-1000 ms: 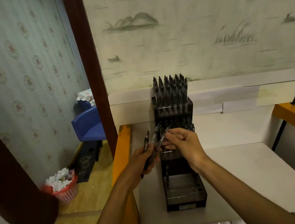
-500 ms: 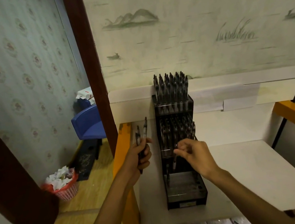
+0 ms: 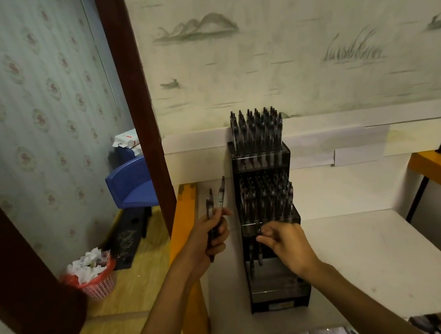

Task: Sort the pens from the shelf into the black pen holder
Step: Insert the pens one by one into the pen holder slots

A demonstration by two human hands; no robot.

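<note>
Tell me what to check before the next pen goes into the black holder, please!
1. Spare pens ready: ok. The left hand grips two pens, tips pointing up.
2. Right hand free to take one: cannot tell. Its curled fingers sit at the lowest tier's pens; whether they still pinch one is unclear.
3. Room in the black pen holder: ok. The top and middle tiers look full, the lowest holds only a few.
4. Holder standing straight on the white shelf: ok.
5. Path between the hands: ok, nothing lies between them.
</note>
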